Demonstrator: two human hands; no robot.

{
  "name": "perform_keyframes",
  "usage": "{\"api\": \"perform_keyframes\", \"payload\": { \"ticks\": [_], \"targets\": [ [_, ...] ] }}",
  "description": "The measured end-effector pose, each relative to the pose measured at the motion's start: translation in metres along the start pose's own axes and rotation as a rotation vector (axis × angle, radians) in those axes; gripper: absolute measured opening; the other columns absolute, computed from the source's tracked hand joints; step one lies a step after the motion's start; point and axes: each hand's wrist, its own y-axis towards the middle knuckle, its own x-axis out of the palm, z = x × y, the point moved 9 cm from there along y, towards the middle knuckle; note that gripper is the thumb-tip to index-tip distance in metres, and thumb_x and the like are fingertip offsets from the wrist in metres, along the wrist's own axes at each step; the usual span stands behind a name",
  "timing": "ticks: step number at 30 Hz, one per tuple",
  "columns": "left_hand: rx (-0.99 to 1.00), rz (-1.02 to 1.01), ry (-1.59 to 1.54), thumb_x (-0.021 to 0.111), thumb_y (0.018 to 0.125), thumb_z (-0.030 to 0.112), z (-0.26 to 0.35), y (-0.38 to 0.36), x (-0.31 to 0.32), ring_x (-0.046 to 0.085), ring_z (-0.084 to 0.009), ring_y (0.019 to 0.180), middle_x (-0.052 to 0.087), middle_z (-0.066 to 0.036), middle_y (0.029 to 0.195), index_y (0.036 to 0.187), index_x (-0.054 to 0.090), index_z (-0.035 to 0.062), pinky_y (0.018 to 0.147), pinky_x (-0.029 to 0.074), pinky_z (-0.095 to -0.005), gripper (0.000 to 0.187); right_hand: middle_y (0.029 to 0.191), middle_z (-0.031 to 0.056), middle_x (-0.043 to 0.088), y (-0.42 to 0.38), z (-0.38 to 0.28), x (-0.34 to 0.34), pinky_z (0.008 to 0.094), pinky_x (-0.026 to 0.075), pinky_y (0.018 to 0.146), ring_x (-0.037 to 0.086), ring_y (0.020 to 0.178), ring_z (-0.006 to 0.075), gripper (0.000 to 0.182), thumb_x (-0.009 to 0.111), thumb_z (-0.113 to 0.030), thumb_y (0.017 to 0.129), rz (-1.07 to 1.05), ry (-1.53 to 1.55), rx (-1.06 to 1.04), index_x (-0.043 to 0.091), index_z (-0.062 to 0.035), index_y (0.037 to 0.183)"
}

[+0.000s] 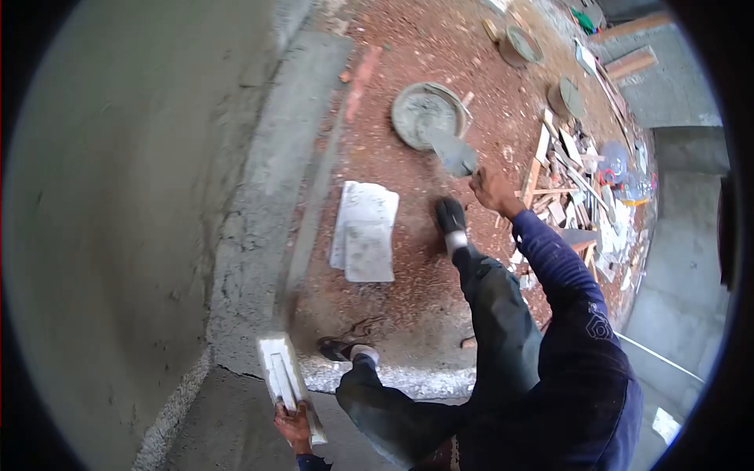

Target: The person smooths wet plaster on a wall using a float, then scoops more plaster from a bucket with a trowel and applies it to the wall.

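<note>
My right hand [496,191] is closed around the handle of a trowel [453,155]. The trowel's grey blade overlaps the near rim of a round basin [395,120], which contains wet grey mortar [424,112]. At the lower left, my left hand [293,429] grips the raised handle of a white plastering float [276,363]. That float is held low, beside the foot of the wall, its handle side facing up. Two pale, dusty sheets or bags [369,231] lie on the reddish ground between my hands.
A grey plastered wall [133,196] rises on the left, with a concrete ledge [275,141] along its base. Two mortar buckets [521,45] [565,99] stand farther off. Wood scraps [577,177] and clear plastic bottles [615,162] are heaped to the right.
</note>
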Motion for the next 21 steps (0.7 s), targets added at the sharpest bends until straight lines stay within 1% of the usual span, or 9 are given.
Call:
{"api": "perform_keyframes", "payload": {
  "ticks": [2, 5, 6, 9, 11, 14, 15, 17, 21],
  "targets": [
    [-0.039, 0.002, 0.124, 0.076, 0.069, 0.014, 0.022, -0.014, 0.011, 0.059, -0.0350, 0.066, 0.064, -0.021, 0.078, 0.081, 0.057, -0.0036, 0.066, 0.048, -0.0433, 0.028, 0.090, 0.0282, 0.064, 0.041, 0.032, -0.009, 0.0553, 0.050, 0.077, 0.062, 0.084, 0.0486, 0.040, 0.052, -0.035, 0.091, -0.083, -0.029, 0.102, 0.056, 0.0016, 0.106],
    [-0.137, 0.012, 0.158, 0.075, 0.071, 0.018, 0.081, -0.036, 0.034, 0.060, -0.0422, 0.073, 0.064, -0.024, 0.082, 0.087, 0.060, -0.0035, 0.068, 0.048, -0.0457, 0.031, 0.086, 0.0274, 0.064, 0.120, 0.065, -0.004, 0.0523, 0.052, 0.076, 0.064, 0.082, 0.0455, 0.038, 0.052, -0.034, 0.090, -0.039, -0.084, 0.093, 0.056, 0.0025, 0.100],
    [-0.161, 0.046, 0.181, 0.075, 0.072, 0.018, 0.114, -0.032, 0.040, 0.061, -0.0416, 0.074, 0.064, -0.024, 0.082, 0.088, 0.060, -0.0032, 0.069, 0.048, -0.0458, 0.030, 0.101, 0.0279, 0.066, 0.142, 0.060, -0.011, 0.0495, 0.053, 0.083, 0.065, 0.095, 0.0437, 0.036, 0.051, -0.028, 0.089, -0.103, -0.138, 0.153, 0.063, 0.0023, 0.104],
    [-0.130, -0.057, 0.270, 0.072, 0.081, 0.018, 0.185, -0.012, 0.092, 0.063, -0.0346, 0.078, 0.066, -0.021, 0.092, 0.094, 0.061, -0.0031, 0.073, 0.050, -0.0452, 0.027, 0.098, 0.0256, 0.067, 0.202, 0.034, 0.002, 0.0494, 0.053, 0.081, 0.066, 0.092, 0.0417, 0.033, 0.053, -0.024, 0.087, -0.097, -0.228, -0.044, 0.063, 0.0021, 0.103],
    [-0.210, -0.104, -0.177, 0.064, 0.091, 0.019, 0.233, 0.010, 0.135, 0.064, -0.0253, 0.086, 0.066, -0.014, 0.101, 0.103, 0.059, -0.0020, 0.079, 0.052, -0.0428, 0.024, 0.098, 0.0255, 0.067, 0.228, 0.046, 0.039, 0.0495, 0.053, 0.081, 0.066, 0.092, 0.0415, 0.033, 0.054, -0.023, 0.086, -0.239, -0.179, -0.124, 0.061, 0.0015, 0.107],
    [-0.369, -0.130, -1.574, 0.047, 0.102, 0.025, 0.231, 0.034, 0.251, 0.056, -0.0193, 0.104, 0.060, -0.010, 0.115, 0.129, 0.052, 0.0037, 0.098, 0.046, -0.0395, 0.035, 0.101, 0.0264, 0.066, 0.233, 0.028, 0.070, 0.0490, 0.052, 0.081, 0.066, 0.092, 0.0414, 0.039, 0.056, -0.020, 0.085, -0.294, 0.007, -0.327, 0.056, -0.0025, 0.120],
    [-0.440, -0.083, -1.756, 0.056, 0.098, 0.021, 0.253, 0.050, 0.271, 0.058, -0.0179, 0.100, 0.062, -0.010, 0.110, 0.128, 0.053, 0.0015, 0.089, 0.050, -0.0364, 0.035, 0.105, 0.0273, 0.064, 0.234, 0.034, 0.074, 0.0494, 0.052, 0.082, 0.064, 0.094, 0.0425, 0.043, 0.057, -0.019, 0.085, -0.270, 0.059, -0.383, 0.053, -0.0057, 0.126],
    [0.066, -0.018, -0.384, 0.064, 0.093, 0.027, 0.340, 0.076, 0.243, 0.064, -0.0251, 0.083, 0.065, -0.015, 0.094, 0.123, 0.055, -0.0020, 0.078, 0.053, -0.0397, 0.042, 0.104, 0.0283, 0.063, 0.224, 0.041, 0.056, 0.0513, 0.052, 0.081, 0.064, 0.094, 0.0437, 0.037, 0.055, -0.019, 0.087, -0.379, -0.008, -0.358, 0.054, -0.0027, 0.120],
    [-0.042, 0.052, -0.372, 0.073, 0.082, 0.031, 0.379, 0.121, 0.262, 0.067, -0.0380, 0.085, 0.067, -0.023, 0.092, 0.113, 0.058, 0.0012, 0.075, 0.053, -0.0419, 0.046, 0.096, 0.0297, 0.064, 0.187, 0.036, -0.001, 0.0520, 0.052, 0.080, 0.064, 0.090, 0.0447, 0.026, 0.053, -0.019, 0.086, -0.344, -0.184, -0.316, 0.060, 0.0036, 0.099]
  ]
}}
